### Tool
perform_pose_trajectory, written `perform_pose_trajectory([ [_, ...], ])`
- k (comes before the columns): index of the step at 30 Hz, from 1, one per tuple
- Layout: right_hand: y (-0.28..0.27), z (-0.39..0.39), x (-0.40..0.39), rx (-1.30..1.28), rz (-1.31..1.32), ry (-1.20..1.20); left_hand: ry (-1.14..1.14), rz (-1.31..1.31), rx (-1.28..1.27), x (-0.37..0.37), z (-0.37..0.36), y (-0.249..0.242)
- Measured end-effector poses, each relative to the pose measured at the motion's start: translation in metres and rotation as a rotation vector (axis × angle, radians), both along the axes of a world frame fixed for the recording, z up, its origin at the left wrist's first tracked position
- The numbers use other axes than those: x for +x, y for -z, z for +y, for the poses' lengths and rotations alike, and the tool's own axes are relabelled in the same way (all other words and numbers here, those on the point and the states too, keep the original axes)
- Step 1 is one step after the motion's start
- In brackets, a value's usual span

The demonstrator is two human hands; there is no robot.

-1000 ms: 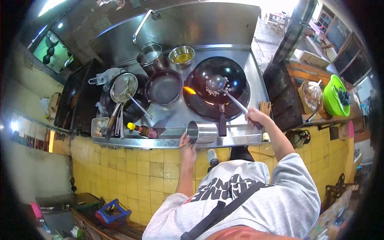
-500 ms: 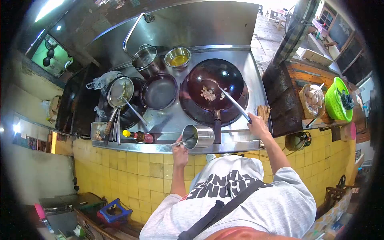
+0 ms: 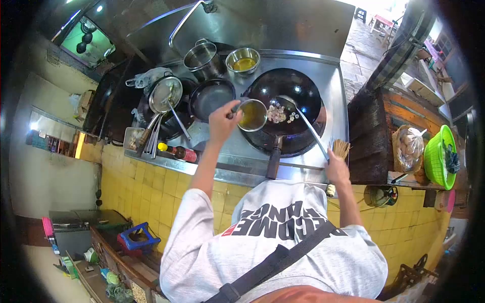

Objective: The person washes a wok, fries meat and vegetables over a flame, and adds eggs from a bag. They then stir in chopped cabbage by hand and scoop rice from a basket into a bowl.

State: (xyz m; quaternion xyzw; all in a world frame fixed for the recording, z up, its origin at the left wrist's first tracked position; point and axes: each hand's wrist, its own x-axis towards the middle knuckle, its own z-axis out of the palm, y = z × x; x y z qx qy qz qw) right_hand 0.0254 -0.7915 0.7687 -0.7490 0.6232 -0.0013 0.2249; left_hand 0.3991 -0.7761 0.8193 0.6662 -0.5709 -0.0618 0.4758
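My left hand [image 3: 222, 123] is closed on the handle of a metal mug [image 3: 252, 115], which hangs over the left rim of the black wok [image 3: 283, 81]. Yellowish liquid shows inside the mug. In my right hand [image 3: 337, 169] is the long handle of a metal ladle [image 3: 312, 131], its head down in the wok. Chopped pale pieces [image 3: 278, 113] lie in the wok beside the ladle head. The wok's dark handle [image 3: 274, 159] points toward me, with neither hand on it.
Left of the wok are a black pan [image 3: 212, 98], a steel pot [image 3: 201, 58] and a bowl of yellow oil [image 3: 243, 61]. A strainer [image 3: 165, 93] and a sauce bottle [image 3: 179, 152] stand farther left. A bundled-stick brush [image 3: 341, 148] is near my right hand; a green basket [image 3: 438, 156] sits far right.
My left hand has lifted the mug from the stove's front edge up and forward to the wok's left rim. My right hand still holds the ladle in the wok. The view has shifted slightly.
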Motion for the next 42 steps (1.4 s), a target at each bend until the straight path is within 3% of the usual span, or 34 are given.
perform_pose_trajectory([
  [2,0.007,0.016,0.002,0.041,-0.112,-0.007,0.048,-0.241,0.013,0.005,-0.023,-0.015],
  [6,0.015,0.027,0.010,0.070,-0.246,0.028,0.168,-0.482,0.023,0.005,-0.071,-0.025],
  [10,0.025,0.038,0.004,-0.010,-0.296,0.025,0.327,-0.783,-0.045,0.014,-0.121,-0.009],
  [22,0.019,0.055,0.006,0.039,-0.417,0.097,0.304,-0.938,-0.051,-0.001,-0.180,-0.032],
  [28,0.020,0.054,0.007,0.059,-0.409,0.078,0.255,-0.924,-0.091,0.002,-0.189,-0.037],
  [34,0.017,0.048,0.016,0.103,-0.407,0.093,0.175,-0.768,0.090,0.002,-0.181,-0.035],
  [36,0.012,0.042,0.021,0.168,-0.425,0.048,0.073,-0.460,0.154,0.005,-0.176,-0.022],
  [37,0.012,0.036,0.020,0.178,-0.417,0.043,0.069,-0.452,0.165,0.007,-0.171,-0.013],
  [39,0.015,0.015,0.020,0.115,-0.379,-0.058,-0.067,-0.153,0.406,0.005,-0.154,-0.001],
  [41,0.037,-0.002,0.021,0.019,-0.420,-0.026,-0.129,-0.123,0.336,0.032,-0.145,0.060],
  [42,0.030,-0.001,0.028,0.051,-0.341,0.089,-0.118,0.010,0.325,0.036,-0.130,0.078],
])
